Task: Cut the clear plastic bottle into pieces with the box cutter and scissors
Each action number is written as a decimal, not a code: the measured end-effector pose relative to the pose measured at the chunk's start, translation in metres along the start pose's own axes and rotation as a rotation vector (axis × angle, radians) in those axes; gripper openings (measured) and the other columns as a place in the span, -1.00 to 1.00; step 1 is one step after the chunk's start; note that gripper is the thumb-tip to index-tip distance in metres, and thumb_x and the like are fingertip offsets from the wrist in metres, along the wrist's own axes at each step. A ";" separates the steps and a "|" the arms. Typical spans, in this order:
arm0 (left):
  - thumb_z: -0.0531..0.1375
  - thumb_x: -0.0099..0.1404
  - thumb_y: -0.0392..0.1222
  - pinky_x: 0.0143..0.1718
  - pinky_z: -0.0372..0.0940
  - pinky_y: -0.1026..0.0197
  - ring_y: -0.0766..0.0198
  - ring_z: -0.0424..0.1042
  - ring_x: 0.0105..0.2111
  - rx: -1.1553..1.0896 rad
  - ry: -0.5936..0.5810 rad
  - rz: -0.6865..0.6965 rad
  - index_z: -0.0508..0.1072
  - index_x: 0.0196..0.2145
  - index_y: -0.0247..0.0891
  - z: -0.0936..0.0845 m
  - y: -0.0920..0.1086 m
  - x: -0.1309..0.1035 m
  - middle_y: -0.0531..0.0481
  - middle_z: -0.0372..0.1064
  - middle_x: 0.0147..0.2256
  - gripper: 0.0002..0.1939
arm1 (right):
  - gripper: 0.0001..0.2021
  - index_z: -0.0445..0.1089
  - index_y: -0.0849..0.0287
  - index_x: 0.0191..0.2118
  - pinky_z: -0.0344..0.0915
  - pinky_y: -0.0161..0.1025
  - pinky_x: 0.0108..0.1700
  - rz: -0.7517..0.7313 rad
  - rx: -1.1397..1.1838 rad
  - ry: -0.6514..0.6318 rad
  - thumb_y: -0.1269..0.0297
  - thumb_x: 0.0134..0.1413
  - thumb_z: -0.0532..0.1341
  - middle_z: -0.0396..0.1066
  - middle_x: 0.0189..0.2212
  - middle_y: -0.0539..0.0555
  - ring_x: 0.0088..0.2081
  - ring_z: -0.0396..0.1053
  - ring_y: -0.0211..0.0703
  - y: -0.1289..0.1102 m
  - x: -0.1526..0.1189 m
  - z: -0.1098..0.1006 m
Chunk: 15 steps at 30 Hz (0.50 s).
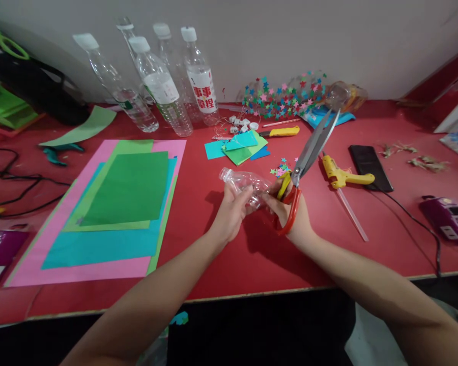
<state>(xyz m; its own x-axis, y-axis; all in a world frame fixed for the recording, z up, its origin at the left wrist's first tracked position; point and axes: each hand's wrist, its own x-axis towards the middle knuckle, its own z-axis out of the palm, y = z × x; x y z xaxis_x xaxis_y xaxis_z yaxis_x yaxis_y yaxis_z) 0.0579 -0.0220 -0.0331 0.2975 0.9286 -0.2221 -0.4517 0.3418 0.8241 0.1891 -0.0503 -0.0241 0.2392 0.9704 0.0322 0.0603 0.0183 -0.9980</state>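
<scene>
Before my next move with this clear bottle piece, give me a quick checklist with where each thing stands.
1. Left hand gripping the clear bottle piece: ok.
2. Scissors' blades pointing away from both hands: ok.
3. Right hand free of tools: not ok, the scissors are in it.
4. Yellow glue gun apart from both hands: ok.
5. Glue gun cool: cannot tell.
6. Yellow cutter out of both hands: ok, on the table.

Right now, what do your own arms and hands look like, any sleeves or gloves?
Both the left hand and right hand are ungloved, with no watch or bracelet at either wrist. No sleeves show on the forearms. Some fingers are hidden, so I can't rule out rings.
</scene>
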 end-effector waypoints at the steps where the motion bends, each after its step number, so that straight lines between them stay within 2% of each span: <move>1: 0.31 0.22 -0.07 -0.19 0.42 0.17 0.27 0.50 -0.18 0.015 0.017 -0.004 0.18 -0.09 -0.10 -0.001 0.001 0.000 0.07 0.42 -0.15 -0.58 | -0.69 0.18 0.08 -0.34 0.23 -0.23 -0.40 -0.023 -0.027 -0.013 0.09 -0.01 0.33 0.27 -0.45 -0.07 -0.46 0.26 -0.26 -0.001 -0.002 0.001; 5: 0.29 0.20 -0.06 -0.30 0.40 0.21 0.26 0.50 -0.26 0.058 0.076 0.000 0.24 -0.09 -0.14 -0.003 0.003 0.001 0.05 0.42 -0.20 -0.61 | -0.71 0.16 0.07 -0.37 0.28 -0.20 -0.29 -0.076 -0.098 -0.065 0.10 0.01 0.30 0.28 -0.43 -0.05 -0.40 0.28 -0.21 0.002 -0.007 0.004; 10: 0.24 0.14 -0.16 -0.45 0.29 0.30 0.28 0.45 -0.37 0.134 0.174 0.028 0.30 -0.18 -0.21 -0.002 0.004 0.005 0.05 0.40 -0.32 -0.71 | -0.78 0.16 0.07 -0.36 0.27 -0.21 -0.29 -0.088 -0.121 -0.133 0.18 0.04 0.25 0.29 -0.44 -0.06 -0.40 0.26 -0.21 0.008 -0.011 0.008; 15: 0.21 0.15 -0.21 -0.36 0.35 0.27 0.32 0.41 -0.36 0.219 0.241 0.216 0.33 -0.22 -0.21 -0.009 0.005 0.007 0.07 0.36 -0.33 -0.78 | -0.78 0.19 0.08 -0.33 0.27 -0.22 -0.30 -0.116 -0.127 -0.161 0.17 0.07 0.26 0.34 -0.40 -0.03 -0.42 0.26 -0.23 0.004 -0.011 0.005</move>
<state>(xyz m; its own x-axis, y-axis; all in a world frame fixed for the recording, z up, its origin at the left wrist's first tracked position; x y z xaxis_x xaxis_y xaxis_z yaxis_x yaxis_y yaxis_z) 0.0502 -0.0120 -0.0352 -0.0028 0.9920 -0.1261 -0.2847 0.1201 0.9511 0.1816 -0.0597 -0.0285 0.0662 0.9897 0.1266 0.2018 0.1110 -0.9731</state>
